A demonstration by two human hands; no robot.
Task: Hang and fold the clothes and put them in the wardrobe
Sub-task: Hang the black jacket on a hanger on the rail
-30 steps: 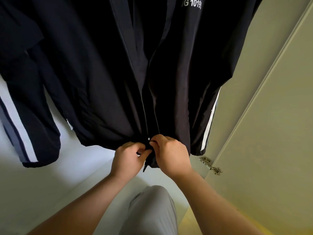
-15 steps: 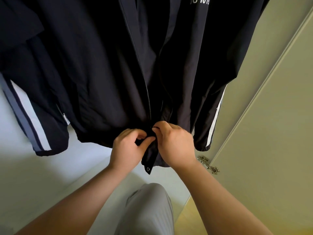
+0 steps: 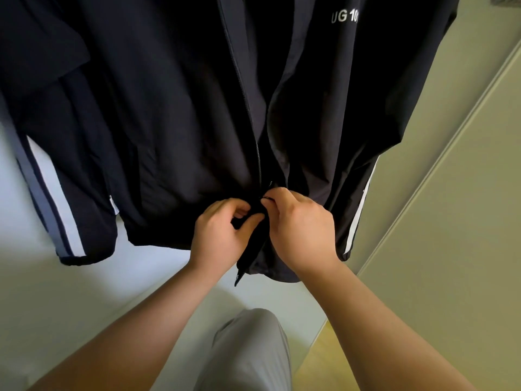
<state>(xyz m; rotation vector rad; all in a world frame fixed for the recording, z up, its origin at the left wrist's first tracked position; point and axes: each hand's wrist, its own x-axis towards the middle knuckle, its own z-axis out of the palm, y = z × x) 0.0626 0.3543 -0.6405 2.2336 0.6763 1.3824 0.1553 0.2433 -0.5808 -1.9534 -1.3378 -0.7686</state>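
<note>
A dark navy jacket (image 3: 174, 114) with white sleeve stripes and white chest lettering hangs in front of me inside the wardrobe. Its front zip (image 3: 258, 159) runs down the middle and is open above my hands. My left hand (image 3: 220, 232) pinches the left front edge near the hem. My right hand (image 3: 298, 227) pinches the zip slider at the bottom of the right front edge. The two hands are close together, almost touching. The hanger is out of view above.
The pale wardrobe side wall and open door (image 3: 451, 221) stand at the right. A white shelf surface (image 3: 56, 292) lies below the jacket. My grey trouser leg (image 3: 251, 354) shows at the bottom, above a strip of yellow floor (image 3: 318, 359).
Both hands have risen a little along the jacket front, leaving more of the hem hanging below them. The view has tilted, so the jacket sits lower in frame.
</note>
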